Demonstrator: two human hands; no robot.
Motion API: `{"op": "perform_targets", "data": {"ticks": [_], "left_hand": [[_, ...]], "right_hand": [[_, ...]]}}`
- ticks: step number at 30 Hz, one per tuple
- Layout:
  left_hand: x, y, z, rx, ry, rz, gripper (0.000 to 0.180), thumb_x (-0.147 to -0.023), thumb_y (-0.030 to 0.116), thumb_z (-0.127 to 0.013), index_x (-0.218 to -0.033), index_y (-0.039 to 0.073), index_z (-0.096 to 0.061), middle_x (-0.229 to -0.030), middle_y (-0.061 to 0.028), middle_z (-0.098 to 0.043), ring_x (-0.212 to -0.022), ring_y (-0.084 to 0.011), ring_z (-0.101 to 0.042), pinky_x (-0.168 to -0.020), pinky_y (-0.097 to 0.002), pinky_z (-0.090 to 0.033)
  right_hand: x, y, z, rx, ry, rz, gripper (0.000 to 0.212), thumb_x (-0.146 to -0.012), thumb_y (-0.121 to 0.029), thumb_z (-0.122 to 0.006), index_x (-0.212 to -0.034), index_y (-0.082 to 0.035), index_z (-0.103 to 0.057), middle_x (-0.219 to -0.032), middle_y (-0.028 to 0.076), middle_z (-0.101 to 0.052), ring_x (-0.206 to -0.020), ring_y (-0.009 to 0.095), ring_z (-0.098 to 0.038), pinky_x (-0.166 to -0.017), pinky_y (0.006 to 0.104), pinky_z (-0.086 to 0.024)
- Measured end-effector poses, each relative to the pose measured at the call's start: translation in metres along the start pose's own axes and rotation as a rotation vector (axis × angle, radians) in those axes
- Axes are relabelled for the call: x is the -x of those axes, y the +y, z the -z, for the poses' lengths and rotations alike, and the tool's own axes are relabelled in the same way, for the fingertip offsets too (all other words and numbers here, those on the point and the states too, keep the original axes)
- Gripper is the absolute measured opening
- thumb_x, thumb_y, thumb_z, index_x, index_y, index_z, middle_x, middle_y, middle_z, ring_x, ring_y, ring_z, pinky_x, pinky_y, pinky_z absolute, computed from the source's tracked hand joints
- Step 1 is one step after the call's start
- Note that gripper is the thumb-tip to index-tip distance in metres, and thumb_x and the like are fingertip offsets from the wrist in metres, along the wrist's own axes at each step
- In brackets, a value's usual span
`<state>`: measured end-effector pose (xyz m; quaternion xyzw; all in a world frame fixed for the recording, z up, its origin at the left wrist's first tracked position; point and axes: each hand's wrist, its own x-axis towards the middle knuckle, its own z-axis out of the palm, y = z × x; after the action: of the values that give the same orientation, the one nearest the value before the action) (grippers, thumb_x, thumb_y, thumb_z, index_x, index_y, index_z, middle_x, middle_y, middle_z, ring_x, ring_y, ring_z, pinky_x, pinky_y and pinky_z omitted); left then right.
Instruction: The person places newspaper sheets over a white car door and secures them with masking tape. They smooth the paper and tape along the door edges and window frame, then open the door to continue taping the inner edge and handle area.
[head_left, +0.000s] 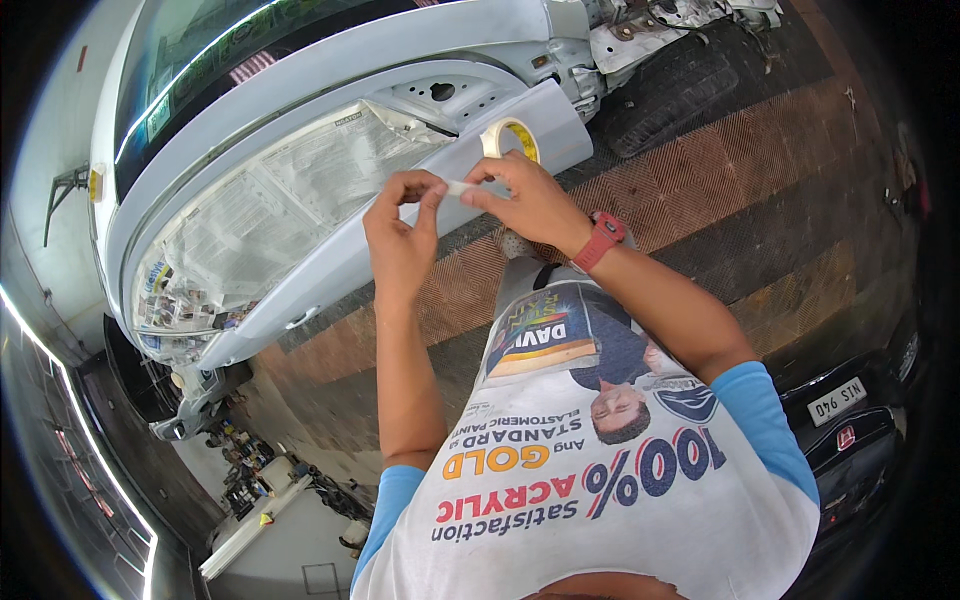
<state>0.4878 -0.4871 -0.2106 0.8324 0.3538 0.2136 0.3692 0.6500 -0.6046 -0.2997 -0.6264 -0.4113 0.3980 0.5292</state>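
Observation:
My left hand [405, 235] pinches one end of a short pale strip of masking tape [456, 188] between thumb and forefinger. The thumb and forefinger of my right hand [530, 200] close on the strip's other end. A cream roll of masking tape [491, 141] with a yellow inner core stands at the back of my right hand's fingers, which seem to keep hold of it; their grip is partly hidden. Just beyond both hands is a pale grey car door [340, 262]. Sheets of newspaper [270, 205] cover its window opening.
The car's dark glass [215, 60] lies beyond the door. Bare front-end parts [640, 40] show at upper right, above a tire [675, 105]. Ribbed brown and dark matting [700, 200] covers the floor. A dark vehicle [850, 430] stands at right, and a cluttered bench [255, 510] at lower left.

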Motion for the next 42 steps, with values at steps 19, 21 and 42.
{"op": "perform_targets", "data": {"ticks": [19,21,42], "left_hand": [[-0.072,-0.045,-0.003,-0.481,0.114,-0.364,0.010,-0.094,0.007,-0.087,-0.102,0.010,-0.081,-0.097,-0.0068,-0.080,-0.082,-0.0267,-0.079,-0.073,-0.0403,-0.061],[-0.072,-0.046,-0.003,-0.471,0.098,-0.346,0.010,-0.094,0.008,-0.087,-0.102,0.009,-0.081,-0.096,-0.0082,-0.080,-0.079,-0.0271,-0.079,-0.071,-0.0400,-0.061],[-0.097,-0.066,-0.001,-0.493,0.115,-0.423,0.013,-0.096,0.012,-0.090,-0.101,0.002,-0.082,-0.092,-0.0128,-0.084,-0.078,-0.0254,-0.084,-0.074,-0.0344,-0.065]], "right_hand": [[-0.069,0.033,-0.080,0.356,0.693,0.010,0.035,-0.096,-0.039,-0.087,-0.096,-0.005,-0.089,-0.113,0.021,-0.069,-0.114,0.042,-0.055,-0.103,0.0522,-0.044],[-0.070,0.034,-0.082,0.368,0.702,0.010,0.035,-0.097,-0.039,-0.086,-0.096,-0.005,-0.089,-0.114,0.021,-0.068,-0.113,0.042,-0.055,-0.103,0.0523,-0.045],[-0.089,0.030,-0.088,0.347,0.759,-0.044,0.033,-0.094,-0.041,-0.089,-0.093,-0.008,-0.091,-0.117,0.021,-0.067,-0.117,0.042,-0.054,-0.106,0.0545,-0.043]]}}
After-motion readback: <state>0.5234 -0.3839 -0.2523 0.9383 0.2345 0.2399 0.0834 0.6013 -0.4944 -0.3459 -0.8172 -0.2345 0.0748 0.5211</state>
